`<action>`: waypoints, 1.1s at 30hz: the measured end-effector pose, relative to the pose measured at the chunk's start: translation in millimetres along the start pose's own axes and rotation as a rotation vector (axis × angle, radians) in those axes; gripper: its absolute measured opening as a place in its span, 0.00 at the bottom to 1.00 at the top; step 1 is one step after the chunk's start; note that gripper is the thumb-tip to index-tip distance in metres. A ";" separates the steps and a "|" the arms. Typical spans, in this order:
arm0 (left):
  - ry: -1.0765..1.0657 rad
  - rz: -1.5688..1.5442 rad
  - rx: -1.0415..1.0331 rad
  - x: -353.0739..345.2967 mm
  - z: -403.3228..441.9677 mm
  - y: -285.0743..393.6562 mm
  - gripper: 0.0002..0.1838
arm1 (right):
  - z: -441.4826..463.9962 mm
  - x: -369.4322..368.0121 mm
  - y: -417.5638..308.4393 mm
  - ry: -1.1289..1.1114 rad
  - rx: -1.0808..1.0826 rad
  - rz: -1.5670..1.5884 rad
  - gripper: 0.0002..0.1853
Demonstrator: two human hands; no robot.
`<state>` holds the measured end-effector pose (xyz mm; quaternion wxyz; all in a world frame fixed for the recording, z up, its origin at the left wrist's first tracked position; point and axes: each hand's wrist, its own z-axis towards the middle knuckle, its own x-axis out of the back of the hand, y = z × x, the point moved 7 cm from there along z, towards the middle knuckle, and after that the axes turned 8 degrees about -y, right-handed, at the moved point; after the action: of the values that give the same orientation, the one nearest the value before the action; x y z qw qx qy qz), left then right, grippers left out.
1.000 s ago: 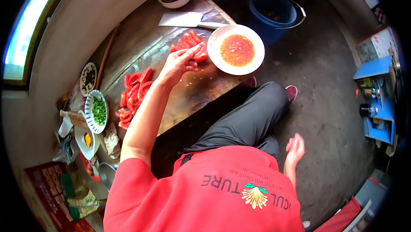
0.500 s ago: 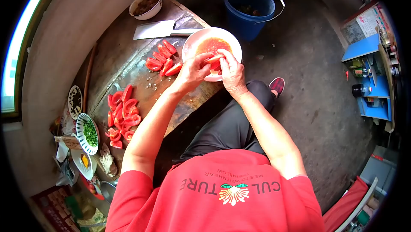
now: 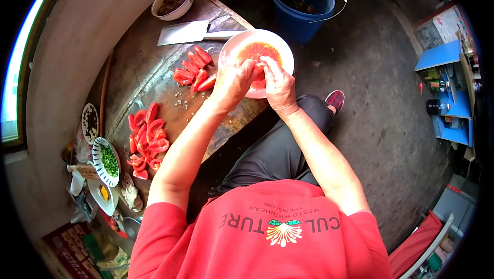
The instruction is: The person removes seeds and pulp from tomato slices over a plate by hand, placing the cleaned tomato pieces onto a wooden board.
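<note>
Over a white bowl of red tomato pulp and juice, my left hand and my right hand meet with fingers bent. A tomato wedge is pinched between them, mostly covered by the fingers. Just left of the bowl, several cut tomato wedges lie on the wooden table. Nearer my body is a heap of opened, hollowed tomato pieces. A cleaver lies flat behind the wedges, its handle reaching to the bowl.
A bowl of brown food stands at the table's far end. Beyond the table is a blue bucket on the floor. At left are a dish of chopped greens and another dish. Blue shelves stand at right.
My left hand has turned and closed over the tomato wedge, which showed plainly between both hands before. My right hand's fingers have shifted slightly. The view has moved a little.
</note>
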<state>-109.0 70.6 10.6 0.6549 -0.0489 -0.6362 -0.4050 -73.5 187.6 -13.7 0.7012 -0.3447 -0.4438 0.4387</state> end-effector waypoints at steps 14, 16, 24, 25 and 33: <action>0.131 -0.228 -0.075 2.5 6.6 -1.0 0.17 | -1.8 8.8 0.3 0.045 -0.010 0.078 0.12; 0.095 -0.202 -0.104 2.9 6.6 1.4 0.18 | -1.5 9.2 1.1 0.045 -0.007 0.060 0.12; 0.099 -0.103 -0.133 3.3 1.1 7.0 0.19 | 1.0 8.5 -6.1 -0.012 0.078 -0.001 0.12; 0.102 -0.140 -0.116 3.6 0.9 6.3 0.19 | 1.4 7.9 -6.6 -0.011 0.100 0.018 0.12; 0.161 -0.256 -0.069 1.7 1.0 -9.6 0.23 | 3.5 5.8 -4.0 -0.022 0.129 0.115 0.14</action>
<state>-115.6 64.0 7.9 0.6448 0.0426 -0.5685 -0.5092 -74.3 191.8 -7.0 0.6907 -0.3190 -0.4018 0.5097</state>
